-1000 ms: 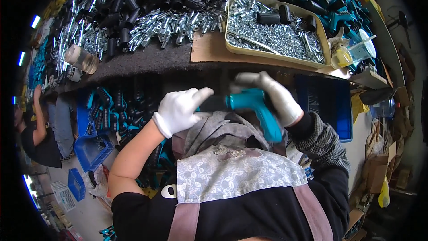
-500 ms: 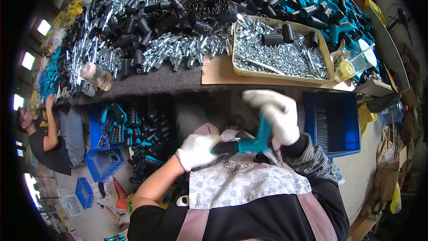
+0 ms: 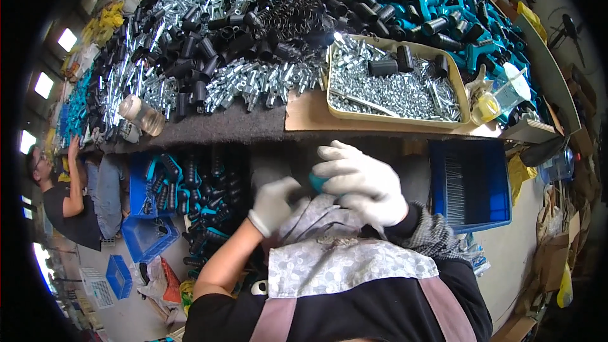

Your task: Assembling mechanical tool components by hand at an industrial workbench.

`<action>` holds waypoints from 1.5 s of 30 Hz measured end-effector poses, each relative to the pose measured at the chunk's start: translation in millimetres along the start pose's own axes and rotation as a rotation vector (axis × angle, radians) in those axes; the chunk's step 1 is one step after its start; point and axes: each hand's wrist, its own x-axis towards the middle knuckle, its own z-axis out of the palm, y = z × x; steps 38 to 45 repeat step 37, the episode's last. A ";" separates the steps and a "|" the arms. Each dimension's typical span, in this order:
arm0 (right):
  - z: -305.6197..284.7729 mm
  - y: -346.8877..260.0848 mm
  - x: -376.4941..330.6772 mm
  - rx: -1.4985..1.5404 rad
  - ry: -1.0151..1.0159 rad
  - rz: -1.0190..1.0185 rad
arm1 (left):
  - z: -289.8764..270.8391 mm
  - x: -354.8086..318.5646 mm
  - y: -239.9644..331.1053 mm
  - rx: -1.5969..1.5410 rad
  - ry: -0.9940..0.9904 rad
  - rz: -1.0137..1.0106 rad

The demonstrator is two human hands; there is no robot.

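My right hand (image 3: pixel 362 183), in a white glove, is above my lap. Its fingers curve over a teal plastic tool body (image 3: pixel 318 182), and only a small rounded part of it shows beside them; the rest is hidden. My left hand (image 3: pixel 273 206), also gloved, is just left of it. Its fingers look bent and are blurred, so any hold there cannot be made out. Beneath both hands lies a grey patterned apron (image 3: pixel 348 263).
Ahead, the bench bears heaps of metal pins (image 3: pixel 253 82), black sleeves and teal housings (image 3: pixel 430 6). A yellow-rimmed tray (image 3: pixel 399 119) holds small metal parts. Blue crates (image 3: pixel 475 223) stand below on both sides. Teal-and-black tools (image 3: pixel 202 196) are piled left. Another person (image 3: pixel 66 209) sits far left.
The teal tool, earlier stretched between both hands, is now mostly hidden by my right hand. My right hand has shifted left; my left hand has moved slightly and turned.
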 end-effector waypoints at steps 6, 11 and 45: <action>-4.8 5.3 -12.0 0.060 0.169 0.114 | -4.4 11.5 0.3 -0.107 0.193 -0.254; -27.8 30.1 -8.2 0.260 0.164 0.292 | -3.9 -4.4 12.7 0.013 -0.040 0.290; 7.7 58.9 -13.4 -0.776 -0.405 0.695 | -38.7 19.8 35.7 0.523 -0.542 0.165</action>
